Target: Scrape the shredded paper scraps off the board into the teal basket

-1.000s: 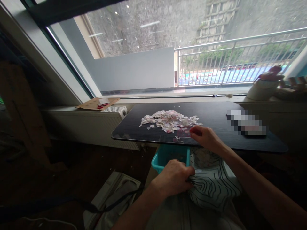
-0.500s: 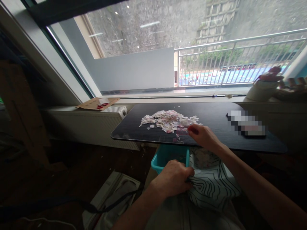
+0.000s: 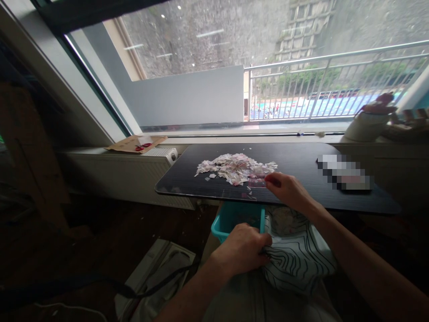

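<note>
My right hand point(image 3: 281, 185) reaches over the dark tabletop and pinches a thin, see-through pinkish sheet point(image 3: 257, 183), perhaps plastic. The sheet lies low at the right front edge of a heap of torn paper scraps point(image 3: 231, 165). My left hand point(image 3: 246, 248) is below the table edge, its fingers closed on the edge of a white bag with wavy black lines point(image 3: 295, 257). Beside that hand, a turquoise bin point(image 3: 219, 228) stands partly under the table. The bag's mouth is open, with pale scraps point(image 3: 283, 219) dimly visible inside.
The black table point(image 3: 298, 158) stands against the window. A blurred-out object point(image 3: 345, 172) lies on its right. Red-handled scissors point(image 3: 144, 146) rest on brown cardboard point(image 3: 124, 145) above the radiator point(image 3: 134, 176). A white box point(image 3: 157, 264) sits on the floor, with a dark strap point(image 3: 127, 290) across it.
My right hand has shifted slightly right with the pinkish sheet. My left hand, the bag and the bin look almost unchanged.
</note>
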`<state>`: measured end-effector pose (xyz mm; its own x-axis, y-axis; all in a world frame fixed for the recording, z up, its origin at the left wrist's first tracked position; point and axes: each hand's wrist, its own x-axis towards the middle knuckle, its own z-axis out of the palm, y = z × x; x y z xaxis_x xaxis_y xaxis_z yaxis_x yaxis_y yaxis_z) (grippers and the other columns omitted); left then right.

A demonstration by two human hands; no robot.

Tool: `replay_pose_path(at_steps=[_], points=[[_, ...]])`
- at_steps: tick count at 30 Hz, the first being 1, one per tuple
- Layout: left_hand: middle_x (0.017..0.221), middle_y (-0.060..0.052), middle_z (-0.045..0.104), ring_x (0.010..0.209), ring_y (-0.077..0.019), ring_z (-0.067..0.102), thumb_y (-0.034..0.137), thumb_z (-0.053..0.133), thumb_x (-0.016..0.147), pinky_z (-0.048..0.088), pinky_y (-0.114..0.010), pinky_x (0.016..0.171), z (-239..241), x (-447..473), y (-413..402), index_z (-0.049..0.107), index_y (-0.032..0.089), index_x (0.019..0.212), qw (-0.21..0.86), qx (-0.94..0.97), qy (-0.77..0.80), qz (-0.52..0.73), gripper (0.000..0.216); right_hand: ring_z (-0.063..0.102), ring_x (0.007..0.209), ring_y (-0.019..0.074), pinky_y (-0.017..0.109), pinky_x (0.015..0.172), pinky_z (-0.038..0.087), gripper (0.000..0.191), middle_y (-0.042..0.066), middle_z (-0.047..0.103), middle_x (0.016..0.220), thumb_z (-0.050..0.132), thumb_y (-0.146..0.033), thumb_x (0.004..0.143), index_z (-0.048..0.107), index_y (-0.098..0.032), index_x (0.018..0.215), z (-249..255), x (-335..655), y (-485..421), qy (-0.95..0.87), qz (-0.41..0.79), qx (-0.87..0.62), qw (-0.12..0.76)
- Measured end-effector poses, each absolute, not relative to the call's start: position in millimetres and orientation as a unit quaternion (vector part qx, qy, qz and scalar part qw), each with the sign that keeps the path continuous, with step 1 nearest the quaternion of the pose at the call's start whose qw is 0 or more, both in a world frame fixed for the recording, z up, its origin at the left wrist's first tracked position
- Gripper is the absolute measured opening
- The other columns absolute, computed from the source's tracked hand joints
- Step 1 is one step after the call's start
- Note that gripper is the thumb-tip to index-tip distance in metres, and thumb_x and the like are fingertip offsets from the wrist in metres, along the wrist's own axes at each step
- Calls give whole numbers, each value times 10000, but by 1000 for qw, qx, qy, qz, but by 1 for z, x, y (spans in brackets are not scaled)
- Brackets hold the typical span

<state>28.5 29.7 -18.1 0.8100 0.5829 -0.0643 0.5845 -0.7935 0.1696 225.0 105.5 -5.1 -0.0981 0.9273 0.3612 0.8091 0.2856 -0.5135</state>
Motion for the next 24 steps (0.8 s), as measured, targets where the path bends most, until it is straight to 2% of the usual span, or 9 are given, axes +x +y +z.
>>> replay_pose_path(at_steps=[14,20,24], points=[[749,-7,659,722,-216,627,370,689,765,416,-278,649,-18,29,29,628,217,919,79,948,309,-6,226,593,642,167,257,601,401,233,36,672,714,502,-308,801,682,-190,890,-10,228,113,-738,71,-591,318],[737,-3,652,712,-213,623,373,691,759,411,-273,634,-17,29,30,632,218,896,79,948,309,-6,216,609,662,172,266,619,426,219,30,686,725,522,-314,783,677,-192,878,-17,231,115,-719,98,-598,339],[717,0,646,693,-207,619,381,690,761,406,-271,624,-18,29,30,629,217,877,79,948,309,-5,210,627,686,170,267,652,454,183,20,698,727,558,-311,751,676,-198,834,-25,232,122,-708,158,-581,369]])
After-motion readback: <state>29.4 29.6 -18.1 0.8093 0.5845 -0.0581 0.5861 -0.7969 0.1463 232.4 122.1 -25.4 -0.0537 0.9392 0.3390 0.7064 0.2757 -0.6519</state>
